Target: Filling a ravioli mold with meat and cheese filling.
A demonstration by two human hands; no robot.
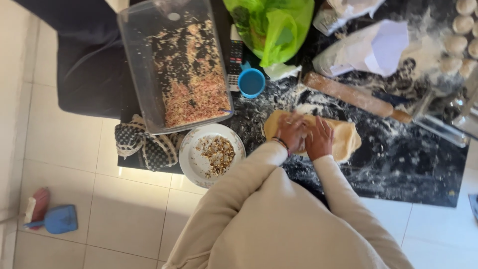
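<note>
A flat sheet of pale yellow dough (348, 137) lies on the floured black table (398, 164). My left hand (292, 131) and my right hand (319, 138) rest side by side on the dough's near left part, fingers pressed onto it. Whether the fingers curl round an edge of the dough is unclear. A wooden rolling pin (351, 94) lies just beyond the dough. A white plate (191, 157) of chopped nut filling stands to the left of my hands.
A clear plastic tub (149, 65) with shredded filling sits at the table's left, a blue cup (252, 82) and a green bag (271, 27) behind. Dough balls (455, 45) line the far right. A checked cloth (144, 147) hangs at the edge; a blue dustpan (59, 219) is on the floor.
</note>
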